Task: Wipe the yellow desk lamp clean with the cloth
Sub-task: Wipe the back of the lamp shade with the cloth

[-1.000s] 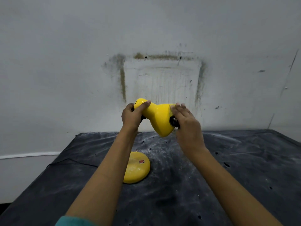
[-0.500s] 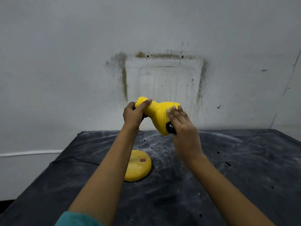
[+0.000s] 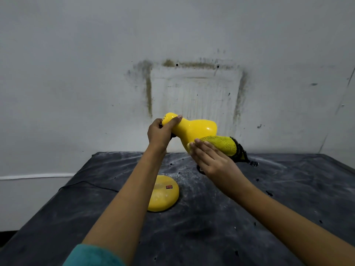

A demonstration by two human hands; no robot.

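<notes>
Above the base (image 3: 163, 196) on the tabletop (image 3: 269, 217), our left hand (image 3: 160, 134) curls its fingers round the lamp (image 3: 196, 129) head's narrow end, holding it aloft. Up and right of the base, our right hand (image 3: 213, 162) presses the cloth (image 3: 223, 145) to the head's wide end, fingers straight and together.

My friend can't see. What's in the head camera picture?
A person's right hand presses a yellow cloth against a yellow desk lamp's shade, while the left hand grips the shade's narrow end. The lamp's round base sits on a dusty black table.
</notes>
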